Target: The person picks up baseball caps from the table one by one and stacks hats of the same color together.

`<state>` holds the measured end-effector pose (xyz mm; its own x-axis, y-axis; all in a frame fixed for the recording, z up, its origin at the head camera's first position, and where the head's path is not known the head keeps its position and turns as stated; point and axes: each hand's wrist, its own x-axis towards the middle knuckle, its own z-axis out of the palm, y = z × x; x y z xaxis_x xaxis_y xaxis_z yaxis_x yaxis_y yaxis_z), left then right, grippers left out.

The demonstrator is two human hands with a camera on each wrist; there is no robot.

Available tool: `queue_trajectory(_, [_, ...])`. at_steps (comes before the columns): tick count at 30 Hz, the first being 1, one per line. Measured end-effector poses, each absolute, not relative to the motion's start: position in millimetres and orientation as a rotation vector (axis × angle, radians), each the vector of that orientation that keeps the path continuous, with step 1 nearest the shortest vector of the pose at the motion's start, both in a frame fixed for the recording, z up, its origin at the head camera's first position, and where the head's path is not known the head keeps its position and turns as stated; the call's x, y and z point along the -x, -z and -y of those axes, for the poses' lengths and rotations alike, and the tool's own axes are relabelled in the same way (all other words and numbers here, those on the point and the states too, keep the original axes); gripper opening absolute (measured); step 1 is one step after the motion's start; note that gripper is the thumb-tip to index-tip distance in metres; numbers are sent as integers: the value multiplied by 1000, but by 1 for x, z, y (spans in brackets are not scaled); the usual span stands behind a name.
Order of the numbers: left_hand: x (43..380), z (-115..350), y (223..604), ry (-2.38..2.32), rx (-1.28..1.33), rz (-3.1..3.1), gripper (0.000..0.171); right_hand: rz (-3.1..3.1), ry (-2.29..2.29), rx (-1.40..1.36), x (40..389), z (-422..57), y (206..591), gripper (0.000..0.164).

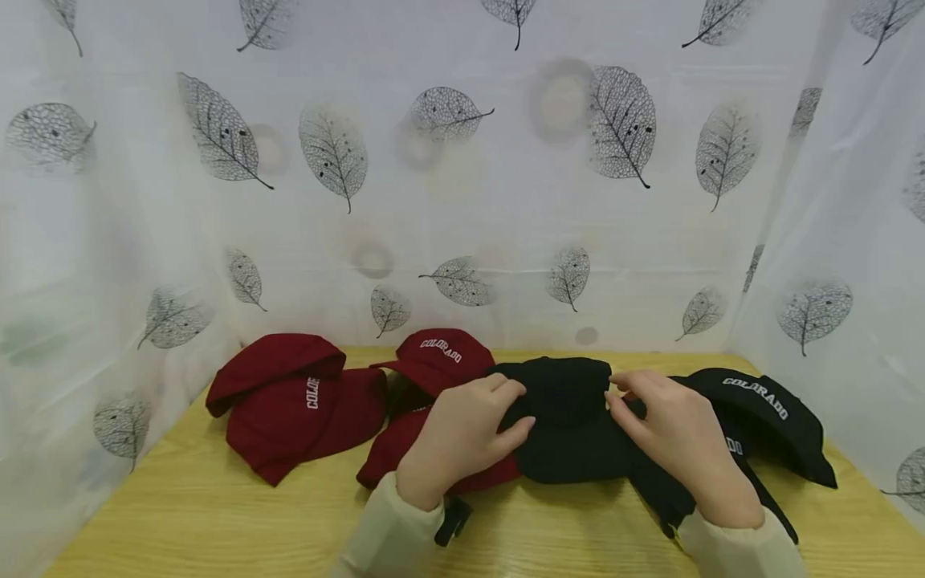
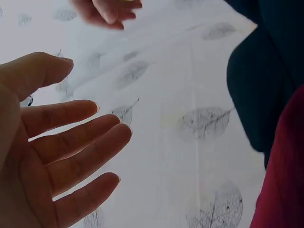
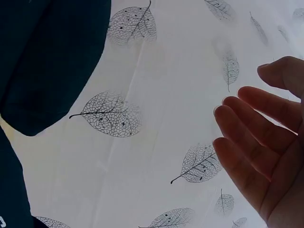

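A pair of black baseball caps [image 1: 578,453] lies in the middle, one over the other, between my hands. My left hand [image 1: 466,429] hovers at their left side, over a red cap, fingers extended and holding nothing. On the other side my right hand [image 1: 672,429] is held with its palm toward the caps and nothing in its grasp. The left wrist view shows straight, spread fingers [image 2: 85,156], with a dark cap [image 2: 266,80] and a red cap [image 2: 285,180] off to the right. Likewise, the right wrist view has relaxed fingers [image 3: 251,137] apart from the dark cap [image 3: 52,61].
Two red caps [image 1: 289,425] are stacked at the left, and more red caps [image 1: 444,361] sit left of centre, partly behind my left hand. Black COLORADO caps [image 1: 766,409] overlap at the right. Leaf-patterned white sheeting [image 1: 506,201] encloses the wooden table [image 1: 238,522].
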<state>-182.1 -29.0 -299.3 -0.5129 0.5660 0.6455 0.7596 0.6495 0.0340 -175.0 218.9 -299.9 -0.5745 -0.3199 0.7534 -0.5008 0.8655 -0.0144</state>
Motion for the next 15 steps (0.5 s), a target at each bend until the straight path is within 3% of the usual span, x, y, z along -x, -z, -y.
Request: queue_trajectory(15, [177,-11,328,109,1206,2283,23,2207,-174,-659,171,-236,316,19])
